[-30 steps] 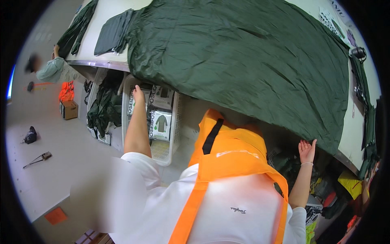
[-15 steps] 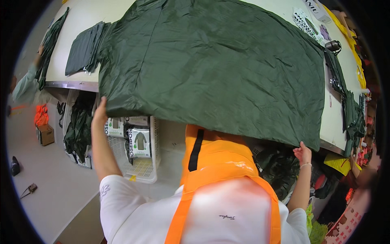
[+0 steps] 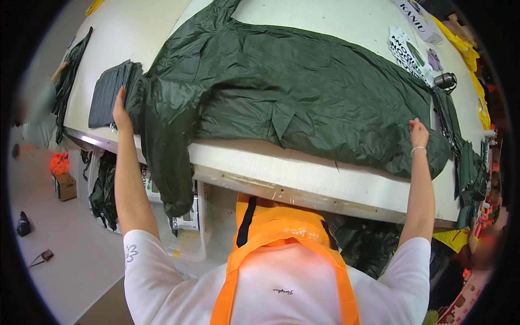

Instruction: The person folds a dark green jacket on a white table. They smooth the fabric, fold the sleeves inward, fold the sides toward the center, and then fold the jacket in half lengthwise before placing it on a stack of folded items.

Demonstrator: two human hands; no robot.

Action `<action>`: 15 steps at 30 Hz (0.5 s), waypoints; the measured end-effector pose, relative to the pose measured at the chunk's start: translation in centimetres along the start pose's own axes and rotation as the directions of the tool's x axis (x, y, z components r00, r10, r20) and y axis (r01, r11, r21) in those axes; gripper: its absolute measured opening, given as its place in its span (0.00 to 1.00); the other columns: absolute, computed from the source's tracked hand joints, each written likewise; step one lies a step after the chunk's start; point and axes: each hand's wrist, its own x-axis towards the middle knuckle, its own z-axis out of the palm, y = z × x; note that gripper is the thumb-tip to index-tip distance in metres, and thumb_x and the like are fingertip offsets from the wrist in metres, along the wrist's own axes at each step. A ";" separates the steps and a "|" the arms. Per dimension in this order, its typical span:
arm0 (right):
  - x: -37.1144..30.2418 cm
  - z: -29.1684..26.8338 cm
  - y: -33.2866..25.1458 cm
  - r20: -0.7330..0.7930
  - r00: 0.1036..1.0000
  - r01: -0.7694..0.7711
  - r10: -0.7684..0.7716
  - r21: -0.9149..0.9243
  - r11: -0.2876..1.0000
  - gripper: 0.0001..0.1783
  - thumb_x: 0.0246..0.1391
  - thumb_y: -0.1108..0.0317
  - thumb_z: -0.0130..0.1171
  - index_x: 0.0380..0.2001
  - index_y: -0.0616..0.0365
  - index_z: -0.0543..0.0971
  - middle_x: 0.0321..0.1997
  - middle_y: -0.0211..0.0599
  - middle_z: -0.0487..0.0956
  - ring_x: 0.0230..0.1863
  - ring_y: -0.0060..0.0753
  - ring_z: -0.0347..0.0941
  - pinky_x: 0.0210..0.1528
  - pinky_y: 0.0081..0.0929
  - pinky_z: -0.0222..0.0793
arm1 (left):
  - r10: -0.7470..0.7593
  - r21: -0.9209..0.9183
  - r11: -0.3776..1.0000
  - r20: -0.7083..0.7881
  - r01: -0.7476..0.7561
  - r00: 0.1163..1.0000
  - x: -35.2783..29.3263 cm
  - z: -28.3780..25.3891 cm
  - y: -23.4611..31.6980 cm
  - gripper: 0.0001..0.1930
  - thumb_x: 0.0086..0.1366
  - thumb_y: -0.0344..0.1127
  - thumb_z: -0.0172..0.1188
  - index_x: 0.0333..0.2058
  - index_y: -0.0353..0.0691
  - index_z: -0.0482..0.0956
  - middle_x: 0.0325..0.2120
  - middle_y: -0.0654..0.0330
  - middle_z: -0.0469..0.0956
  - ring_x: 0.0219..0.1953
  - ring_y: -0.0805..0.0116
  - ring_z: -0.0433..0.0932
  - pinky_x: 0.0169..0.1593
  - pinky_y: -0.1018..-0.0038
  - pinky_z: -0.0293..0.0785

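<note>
A dark green raincoat (image 3: 303, 97) of thin, shiny fabric lies wrinkled across the white table. One sleeve (image 3: 168, 173) hangs over the near table edge on the left. My left hand (image 3: 120, 111) is at the garment's left side, fingers stretched out, beside a stack of folded dark green pieces (image 3: 108, 95). At the right end of the coat my right hand (image 3: 417, 132) is closed, with its fingers pinching the fabric. The exact grip is partly hidden.
Below the table stand a white crate (image 3: 201, 216) with packaged garments and a bin of dark green fabric (image 3: 103, 189). A black cylinder (image 3: 445, 80), printed sheets (image 3: 407, 54) and a white box (image 3: 420, 21) lie at the far right. Another person's hand (image 3: 59, 70) is at the far left.
The raincoat's near edge has gone from overhanging the table to lying farther back, baring a strip of tabletop. A sleeve now hangs at left. Both hands have moved away from me.
</note>
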 end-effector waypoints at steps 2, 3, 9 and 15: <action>-5.0 4.2 -3.3 0.199 0.959 0.249 -0.202 -0.251 0.935 0.20 0.60 0.57 0.50 0.42 0.63 0.78 0.43 0.50 0.79 0.46 0.53 0.74 0.50 0.33 0.67 | 0.229 0.572 0.791 0.048 -0.215 0.972 -2.1 -3.0 -5.4 0.26 0.65 0.41 0.47 0.57 0.29 0.64 0.57 0.45 0.66 0.59 0.54 0.65 0.62 0.66 0.56; -7.1 6.1 -2.9 0.261 0.898 0.424 -0.355 -0.291 0.858 0.22 0.60 0.55 0.48 0.51 0.58 0.73 0.58 0.49 0.70 0.60 0.54 0.63 0.61 0.37 0.57 | 0.240 0.676 0.702 0.070 -0.223 0.968 -2.9 -3.8 -7.5 0.27 0.62 0.41 0.51 0.57 0.31 0.65 0.56 0.45 0.67 0.58 0.52 0.65 0.61 0.65 0.58; -12.8 10.8 -3.2 0.402 0.886 0.436 -0.232 -0.549 0.713 0.32 0.61 0.50 0.44 0.66 0.44 0.54 0.72 0.37 0.48 0.72 0.44 0.39 0.69 0.51 0.34 | -0.020 0.902 0.410 0.162 -0.140 0.987 -1.0 -1.0 -9.0 0.21 0.62 0.46 0.55 0.47 0.37 0.71 0.43 0.45 0.76 0.47 0.44 0.72 0.49 0.59 0.67; -12.6 11.1 -6.7 0.373 0.884 0.464 -0.283 -0.621 0.632 0.30 0.58 0.57 0.51 0.62 0.50 0.61 0.67 0.42 0.55 0.68 0.45 0.49 0.66 0.48 0.44 | -0.093 0.958 0.268 0.128 -0.099 0.987 1.1 3.1 -9.5 0.20 0.65 0.52 0.48 0.43 0.41 0.68 0.40 0.48 0.77 0.39 0.43 0.76 0.39 0.55 0.71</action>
